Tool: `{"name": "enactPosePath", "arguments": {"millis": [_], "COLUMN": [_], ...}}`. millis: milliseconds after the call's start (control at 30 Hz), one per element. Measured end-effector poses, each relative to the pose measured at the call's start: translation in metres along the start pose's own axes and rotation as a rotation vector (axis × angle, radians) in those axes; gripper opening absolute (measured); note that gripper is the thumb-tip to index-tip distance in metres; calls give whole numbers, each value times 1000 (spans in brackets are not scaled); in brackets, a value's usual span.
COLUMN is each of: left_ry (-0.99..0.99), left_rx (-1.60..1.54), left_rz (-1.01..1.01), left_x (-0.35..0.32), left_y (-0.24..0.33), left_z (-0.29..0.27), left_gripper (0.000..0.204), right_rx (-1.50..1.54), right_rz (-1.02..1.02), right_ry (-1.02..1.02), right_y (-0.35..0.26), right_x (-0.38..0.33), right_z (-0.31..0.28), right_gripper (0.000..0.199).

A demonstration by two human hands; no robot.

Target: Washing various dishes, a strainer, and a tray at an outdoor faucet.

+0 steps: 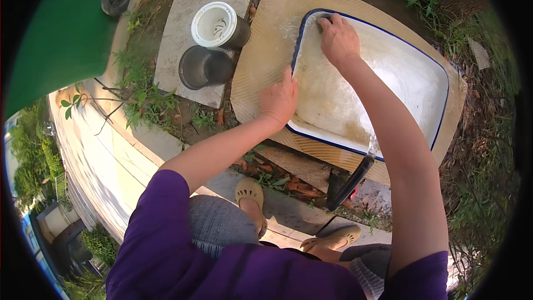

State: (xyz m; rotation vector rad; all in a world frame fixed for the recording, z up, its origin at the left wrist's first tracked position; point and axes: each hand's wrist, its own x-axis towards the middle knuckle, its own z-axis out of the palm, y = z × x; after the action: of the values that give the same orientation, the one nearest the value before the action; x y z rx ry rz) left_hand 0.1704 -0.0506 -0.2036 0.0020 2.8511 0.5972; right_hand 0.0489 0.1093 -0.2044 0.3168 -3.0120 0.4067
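Note:
A white enamel tray (383,72) with a dark blue rim lies in front of me, with yellowish-brown stains at its left and near sides. My left hand (279,101) grips the tray's left rim, its fingers hidden at the edge. Inside the far left corner, my right hand (340,39) is closed on a small dark scrubbing pad (323,23), mostly covered by the fingers. A black spout (351,182) reaches toward the tray's near rim. At its tip something clear glistens like running water, beside my right forearm.
Beneath the tray is a tan ribbed slab (266,39). To its left, a white-lined dark pot (214,25) and a tipped black pot (206,68) rest on a paving slab (180,28). A green wheeled bin (61,44) stands far left. Weeds (427,5) and soil surround the slab.

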Motion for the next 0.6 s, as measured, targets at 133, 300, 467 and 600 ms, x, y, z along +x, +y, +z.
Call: {"name": "enactPosePath", "arguments": {"millis": [133,300,467,600], "left_ry": [23,-1,46,153], "left_rx": [-14,-138,-176,-299], "left_rz": [11,-29,-17,8], "left_x": [2,-2,3,5], "left_y": [-8,0,-9,-17], "left_z": [2,-5,2,11], "left_gripper": [34,34,32,31], "right_rx": [55,71,76,110], "right_rz": [-255,-126,3,-116], "right_ry": [-28,-112,-56,-261], "right_y": [3,23,-7,-34], "right_x": [-12,-11,-2,-36], "right_z": [-8,-17,0,-14], "right_gripper": [27,30,30,20]}}
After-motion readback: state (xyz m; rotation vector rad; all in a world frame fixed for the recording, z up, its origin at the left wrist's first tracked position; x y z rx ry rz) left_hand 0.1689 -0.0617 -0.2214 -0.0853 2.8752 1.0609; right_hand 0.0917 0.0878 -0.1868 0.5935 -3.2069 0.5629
